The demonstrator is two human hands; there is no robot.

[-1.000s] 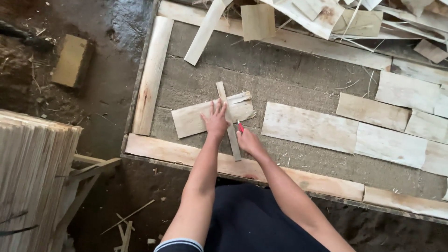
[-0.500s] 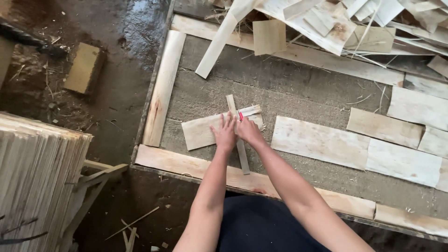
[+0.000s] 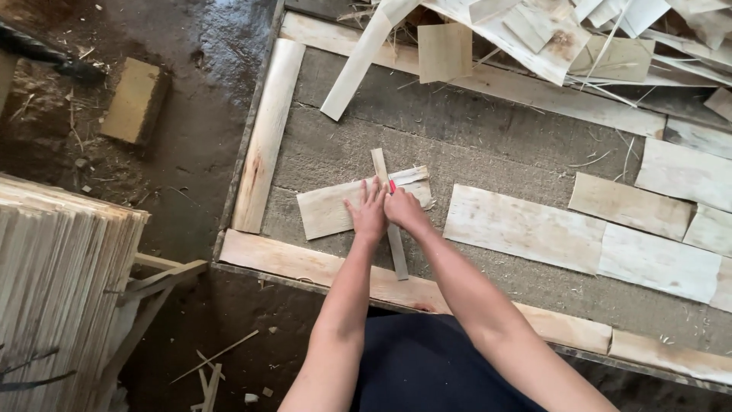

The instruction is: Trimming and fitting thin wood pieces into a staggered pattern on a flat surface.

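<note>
Two hands worked on a thin wood sheet on the bench.

The left hand (image 3: 368,210) lay flat, fingers spread, pressing the wood sheet (image 3: 335,207) and the narrow strip (image 3: 390,221) crossing it. The right hand (image 3: 404,210) had moved in close beside it, fingers closed on a small red tool (image 3: 393,185). The hands now touched, so the cut looked lined up. Loose scraps (image 3: 549,34) lay piled at the far side; I saw no boxes.

Wet dirt floor (image 3: 191,99) under even daylight.
</note>
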